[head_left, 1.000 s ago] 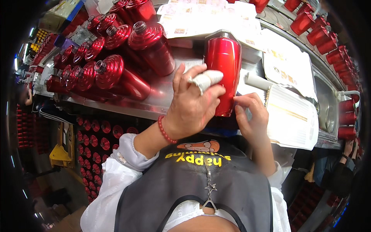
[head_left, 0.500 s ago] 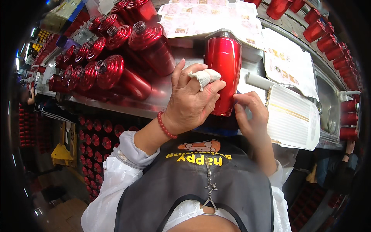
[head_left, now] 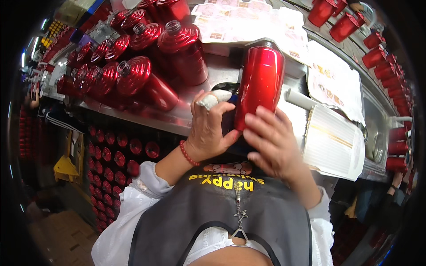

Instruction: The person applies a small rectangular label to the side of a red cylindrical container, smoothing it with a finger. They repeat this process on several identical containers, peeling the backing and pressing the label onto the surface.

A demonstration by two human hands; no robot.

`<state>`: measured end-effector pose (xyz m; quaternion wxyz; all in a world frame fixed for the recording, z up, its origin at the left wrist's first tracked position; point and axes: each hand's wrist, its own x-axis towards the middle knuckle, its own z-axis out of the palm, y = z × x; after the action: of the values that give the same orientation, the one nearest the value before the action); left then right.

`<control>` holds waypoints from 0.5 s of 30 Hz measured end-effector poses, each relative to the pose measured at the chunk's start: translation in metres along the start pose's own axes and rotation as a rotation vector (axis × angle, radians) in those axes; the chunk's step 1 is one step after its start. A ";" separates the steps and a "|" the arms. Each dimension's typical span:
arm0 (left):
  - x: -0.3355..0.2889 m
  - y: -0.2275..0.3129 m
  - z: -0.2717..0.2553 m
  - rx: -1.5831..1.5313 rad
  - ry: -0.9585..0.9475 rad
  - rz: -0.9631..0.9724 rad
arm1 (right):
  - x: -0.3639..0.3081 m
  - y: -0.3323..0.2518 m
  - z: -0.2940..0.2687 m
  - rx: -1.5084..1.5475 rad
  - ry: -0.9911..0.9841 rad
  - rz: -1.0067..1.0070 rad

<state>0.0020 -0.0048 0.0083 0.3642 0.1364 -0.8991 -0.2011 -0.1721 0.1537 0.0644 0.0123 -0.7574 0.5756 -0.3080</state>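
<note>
A glossy red bottle [head_left: 261,84] stretches away from me, its neck end farthest off. My left hand [head_left: 207,122] is at its near left side, thumb and bent fingers apart, with a fingertip close to or against the bottle; contact is hard to tell. A white cover [head_left: 214,100] wraps a finger of that hand. Across the bottle's near end lies my right hand [head_left: 271,142], fingers outstretched and slightly blurred. Some dark blue material [head_left: 228,117] shows between my left hand and the bottle.
Several red bottles with ridged shoulders [head_left: 182,53] crowd the metal bench at left. Printed sheets [head_left: 248,22] cover the far side. A white ribbed tray [head_left: 330,139] and more sheets [head_left: 333,84] lie right, near a sink [head_left: 377,144]. More red bottles [head_left: 120,159] stand below left.
My left hand has drawn back leftward from the bottle's face. My right hand has moved from the bottle's right side onto its near end, its fingers now stretched out.
</note>
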 end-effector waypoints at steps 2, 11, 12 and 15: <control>0.011 -0.002 -0.006 0.062 0.020 0.072 | -0.009 -0.006 -0.008 0.151 0.070 -0.003; 0.034 0.011 -0.009 0.097 0.040 0.231 | -0.019 0.008 0.000 0.345 0.425 0.408; 0.034 0.011 -0.006 0.061 0.033 0.215 | -0.015 0.008 -0.001 0.285 0.416 0.434; 0.033 0.007 -0.004 -0.068 -0.002 0.169 | -0.003 0.011 -0.008 0.165 0.380 0.452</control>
<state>-0.0187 -0.0125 0.0345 0.3832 0.0473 -0.9004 -0.2004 -0.1864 0.1555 0.0650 0.0342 -0.5357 0.6944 -0.4793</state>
